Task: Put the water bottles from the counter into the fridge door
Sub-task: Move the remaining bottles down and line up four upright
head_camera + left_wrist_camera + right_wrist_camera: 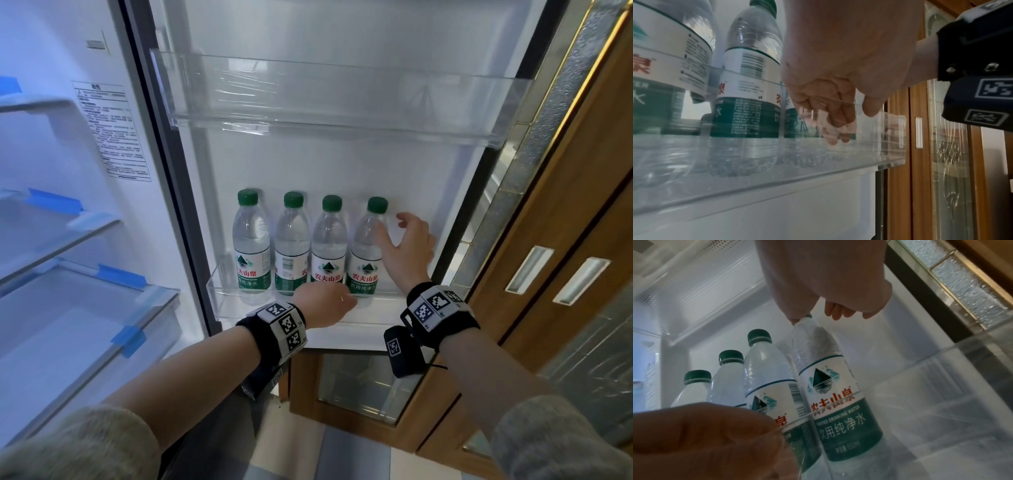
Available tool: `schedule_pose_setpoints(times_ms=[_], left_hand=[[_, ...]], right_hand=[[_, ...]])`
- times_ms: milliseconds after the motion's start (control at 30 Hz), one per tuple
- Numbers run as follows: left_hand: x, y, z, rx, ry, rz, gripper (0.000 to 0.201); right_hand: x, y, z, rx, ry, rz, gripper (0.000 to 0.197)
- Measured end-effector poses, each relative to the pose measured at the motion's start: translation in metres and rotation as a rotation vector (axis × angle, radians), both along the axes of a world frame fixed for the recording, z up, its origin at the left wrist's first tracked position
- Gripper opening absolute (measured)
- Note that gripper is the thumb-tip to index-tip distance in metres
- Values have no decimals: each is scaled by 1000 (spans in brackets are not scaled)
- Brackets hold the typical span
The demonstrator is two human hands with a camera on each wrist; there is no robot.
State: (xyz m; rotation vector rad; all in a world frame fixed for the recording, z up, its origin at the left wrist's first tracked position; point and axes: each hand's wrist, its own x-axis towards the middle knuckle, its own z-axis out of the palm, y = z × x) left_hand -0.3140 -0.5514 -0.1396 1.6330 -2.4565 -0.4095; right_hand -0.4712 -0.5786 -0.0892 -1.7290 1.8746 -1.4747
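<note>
Several green-capped water bottles (pixel 291 246) stand upright in a row in the fridge door's lower clear shelf (pixel 226 301). My right hand (pixel 397 240) is beside the rightmost bottle (pixel 366 253), thumb tip touching its shoulder and fingers loosely spread behind it. The right wrist view shows that thumb on the same bottle (pixel 830 386) just under the cap. My left hand (pixel 337 301) grips the shelf's front rim below the bottles. In the left wrist view its fingers (pixel 830 113) curl over the clear rim (pixel 890 129) into the shelf.
An upper clear door shelf (pixel 308 102) hangs above the bottles. The fridge interior at left has glass shelves (pixel 51 222) and a drawer (pixel 85 325) with blue tape. A wooden door with glass panels (pixel 565 240) stands close on the right.
</note>
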Motion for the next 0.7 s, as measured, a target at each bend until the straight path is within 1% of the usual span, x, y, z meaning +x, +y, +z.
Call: schedule_pose_setpoints(times_ms=[67, 167, 267, 400, 433, 533, 633, 700], left_hand=[[2, 1, -2, -45, -33, -41, 37], [6, 9, -3, -81, 41, -38, 38], [8, 17, -1, -84, 35, -26, 41], [10, 27, 1, 0, 73, 19, 61], [11, 29, 1, 10, 91, 31, 63], [15, 39, 1, -8, 141, 65, 56], [16, 51, 1, -34, 131, 104, 51], [16, 62, 2, -70, 89, 142, 49]], right_hand=[[-2, 5, -3, 21, 3, -14, 53], [-3, 13, -7, 48, 6, -33, 54], [-1, 21, -7, 62, 2, -56, 50], [2, 34, -5, 56, 19, -86, 45], [2, 36, -3, 42, 25, -87, 44], [2, 46, 4, -14, 59, -80, 40], [2, 59, 10, -76, 141, -102, 37], [0, 69, 13, -125, 187, -108, 34]])
